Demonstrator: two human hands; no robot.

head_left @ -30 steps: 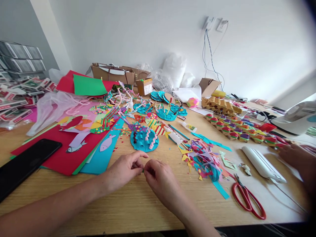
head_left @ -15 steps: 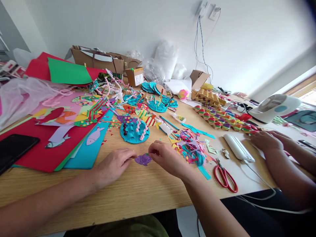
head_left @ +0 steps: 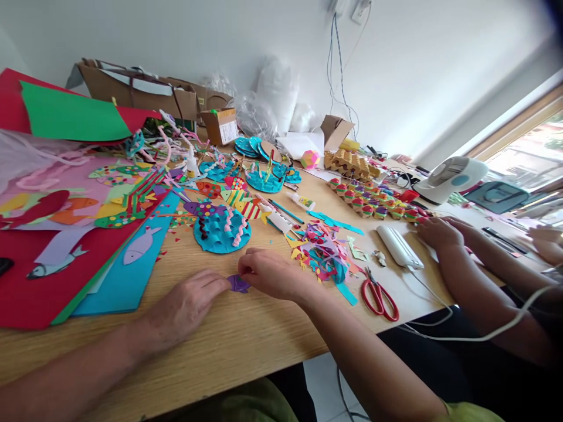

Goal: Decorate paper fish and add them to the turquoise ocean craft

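A small purple paper fish (head_left: 238, 284) lies on the wooden table between my two hands. My left hand (head_left: 193, 302) rests on the table, its fingers together and the fingertips pressing the fish's left end. Over the fish's right end, my right hand (head_left: 272, 274) is closed in a pinch; what its fingertips hold, if anything, is hidden. Just beyond them sits a round blue bumpy piece (head_left: 222, 230) with dark and pink twisted pipe cleaners on it.
Coloured paper sheets (head_left: 109, 281) with paper fish lie to the left. Paper scraps (head_left: 323, 252), red-handled scissors (head_left: 379, 298) and a white device with a cable (head_left: 400, 247) are to the right. A co-worker's hands (head_left: 440, 232) rest near the painted egg carton (head_left: 373, 199).
The view has turned to the right, so the things appear shifted left. My hands stay at the purple fish, with my right fingers covering a little more of its right end.
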